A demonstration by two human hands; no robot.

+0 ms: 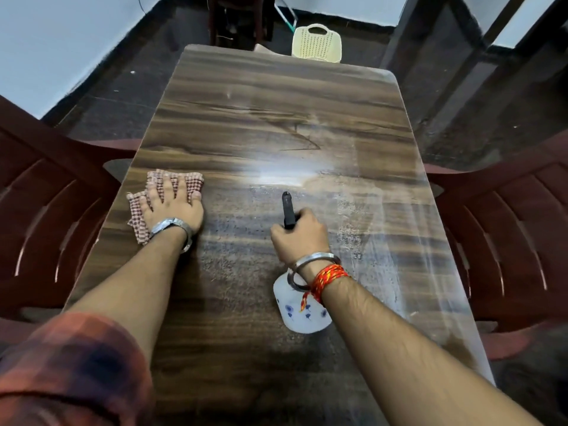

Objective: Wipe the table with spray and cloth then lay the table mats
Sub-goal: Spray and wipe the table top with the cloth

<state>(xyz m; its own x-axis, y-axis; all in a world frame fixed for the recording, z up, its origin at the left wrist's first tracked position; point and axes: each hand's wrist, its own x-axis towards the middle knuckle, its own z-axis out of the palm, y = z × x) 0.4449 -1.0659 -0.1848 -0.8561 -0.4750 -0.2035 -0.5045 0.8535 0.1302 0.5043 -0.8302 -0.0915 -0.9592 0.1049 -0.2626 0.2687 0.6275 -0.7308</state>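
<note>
A long wood-grain table (276, 103) runs away from me. My left hand (172, 204) lies flat, fingers spread, pressing a red-and-white checked cloth (136, 216) onto the table near its left edge. My right hand (299, 233) grips the black trigger head of a spray bottle (302, 315) held above the table's middle, nozzle pointing away from me. The bottle's white body with small blue flowers hangs below my wrist. A wet, streaky patch spreads over the table's right half. No table mats are in sight.
Dark red plastic chairs stand at the table's left side (46, 195) and right side (507, 216). A cream plastic chair (316, 41) sits at the far end, with dark wooden furniture (239, 16) behind it. The floor around is dark.
</note>
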